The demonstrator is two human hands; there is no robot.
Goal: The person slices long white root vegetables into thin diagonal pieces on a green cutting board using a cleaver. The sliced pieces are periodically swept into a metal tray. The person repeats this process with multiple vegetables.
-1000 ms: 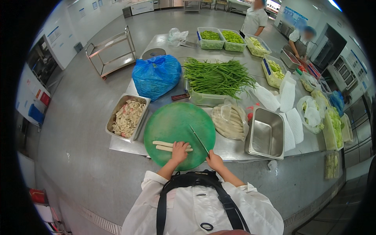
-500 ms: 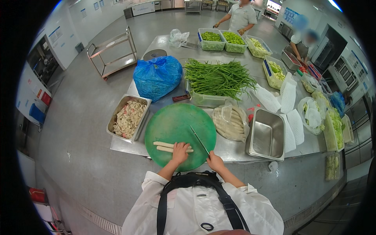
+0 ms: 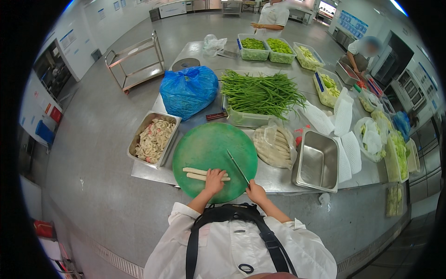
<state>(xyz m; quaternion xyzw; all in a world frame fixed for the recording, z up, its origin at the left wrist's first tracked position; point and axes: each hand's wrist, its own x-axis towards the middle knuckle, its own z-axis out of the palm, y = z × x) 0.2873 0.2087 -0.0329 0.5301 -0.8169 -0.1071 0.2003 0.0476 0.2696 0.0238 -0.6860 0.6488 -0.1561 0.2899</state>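
Note:
Two long pale sausage-like sticks (image 3: 194, 174) lie side by side on a round green cutting board (image 3: 200, 144). My left hand (image 3: 215, 180) is laid over their right part, its fingers bent around and pressing on them. My right hand (image 3: 256, 191) grips the handle end of a knife (image 3: 238, 166) at the board's right edge. The blade points away and leftward over the board, apart from the sticks. Left of the board stands a steel pan (image 3: 170, 145) of whitish slices (image 3: 152, 142). To its right, a clear plastic bag (image 3: 274, 145) holds several similar pale sticks.
Behind the board are a tub of long green stalks (image 3: 260, 93), a blue plastic bag (image 3: 189, 93) and a dark red handle (image 3: 216, 116). A steel pan (image 3: 318, 160) stands right. Tubs of cut greens (image 3: 280, 50) and two people are farther off; a trolley (image 3: 134, 63) is left.
My hands, the knife and the sticks stay in place on the board. The person at the far side has shifted left; the whole view has moved slightly.

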